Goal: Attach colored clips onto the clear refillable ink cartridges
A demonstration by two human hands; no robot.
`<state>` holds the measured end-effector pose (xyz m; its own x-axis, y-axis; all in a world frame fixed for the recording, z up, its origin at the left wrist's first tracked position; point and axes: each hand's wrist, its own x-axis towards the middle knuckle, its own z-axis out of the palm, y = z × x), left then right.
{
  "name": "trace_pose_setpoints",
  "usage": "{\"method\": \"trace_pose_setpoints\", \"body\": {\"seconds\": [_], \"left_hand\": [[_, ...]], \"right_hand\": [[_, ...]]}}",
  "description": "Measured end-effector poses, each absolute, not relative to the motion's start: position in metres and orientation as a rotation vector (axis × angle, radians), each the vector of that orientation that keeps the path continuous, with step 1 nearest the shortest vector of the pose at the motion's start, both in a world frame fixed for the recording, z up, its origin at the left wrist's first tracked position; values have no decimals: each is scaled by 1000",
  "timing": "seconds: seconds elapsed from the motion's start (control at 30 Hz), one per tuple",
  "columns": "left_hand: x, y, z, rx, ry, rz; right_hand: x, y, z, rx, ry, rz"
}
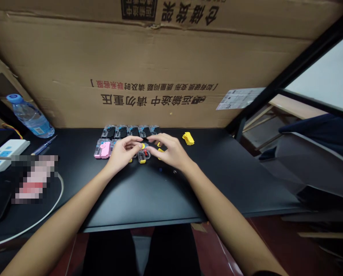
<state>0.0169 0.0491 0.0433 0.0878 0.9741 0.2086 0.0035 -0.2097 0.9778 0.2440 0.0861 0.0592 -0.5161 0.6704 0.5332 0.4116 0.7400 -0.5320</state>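
Note:
In the middle of the table is a small clear plastic device (143, 156) with a yellow end and a red part inside. A yellow round piece (143, 146) sits at its top. My left hand (123, 153) is curled at the device, thumb against the round piece; its other fingers are partly hidden. Just to the right, my right hand (170, 151) is curved with thumb and fingers apart, its thumb beside the device. A yellow part (160, 154) shows by the right palm, partly covered. Left of my left hand lies a clear device with a pink cover (103, 148).
Several clear devices with black parts (132, 131) line the cardboard (148, 61) at the back. A yellow plastic piece (188, 138) lies right. Tiny bits, one a metal ring (175, 172), lie nearer. At left are a water bottle (33, 117), pen (44, 145) and power strip (9, 151).

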Motion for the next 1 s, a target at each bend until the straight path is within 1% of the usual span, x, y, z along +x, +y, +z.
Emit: {"method": "trace_pose_setpoints", "body": {"seconds": [0.1,0.2,0.27,0.37,0.57,0.73,0.83,1.0], "left_hand": [[13,51,43,1404,1119,1298],[11,54,41,1418,1139,1309],[10,55,40,1415,1139,1316],[9,56,40,1390,1133,1326],[9,56,40,1377,1115,1334],[10,56,40,1396,1111,1323],[11,55,39,1408,1099,1331],[11,54,40,1402,1066,1314]], "right_hand": [[265,99,67,-1117,-2143,360],[284,111,66,-1403,-2263,572],[291,116,61,-1449,-2363,740],[293,118,55,-1381,-2427,925],[281,113,57,-1127,-2440,944],[260,101,59,-877,-1978,1227],[245,93,56,-791,-1839,1408],[233,88,47,-799,-1797,1450]]}}
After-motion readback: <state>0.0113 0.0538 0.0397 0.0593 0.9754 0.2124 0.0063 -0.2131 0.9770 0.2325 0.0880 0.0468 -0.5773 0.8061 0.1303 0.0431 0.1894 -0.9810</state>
